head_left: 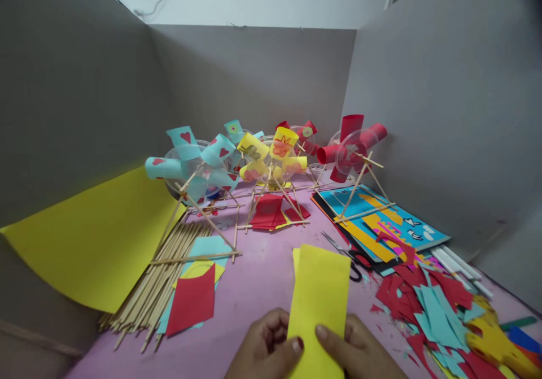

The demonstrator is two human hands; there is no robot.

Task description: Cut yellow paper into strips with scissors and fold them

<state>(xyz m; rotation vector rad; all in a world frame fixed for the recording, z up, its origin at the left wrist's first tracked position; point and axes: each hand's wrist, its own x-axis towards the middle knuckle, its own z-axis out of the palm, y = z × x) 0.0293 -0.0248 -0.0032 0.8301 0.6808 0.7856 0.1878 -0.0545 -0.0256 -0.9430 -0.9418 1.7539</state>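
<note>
A rectangular piece of yellow paper [322,294] stands upright between my hands at the near middle of the table, and the edge of a second yellow piece shows behind its upper left. My left hand [267,346] pinches the lower left side, thumb in front and fingers curled. On the lower right, my right hand [361,349] grips the same paper, its thumb flat on the front and its fingers behind. Just beyond the paper, to the right, lie scissors with black handles [354,259].
Pinwheels on stick frames, light blue [186,167], yellow [273,156] and red [353,148], stand at the back. Bamboo sticks [146,280] and red paper [192,300] lie left. Printed sheets [383,221], paper scraps [440,305] and a yellow glue gun [491,339] lie right. Grey panels enclose the table.
</note>
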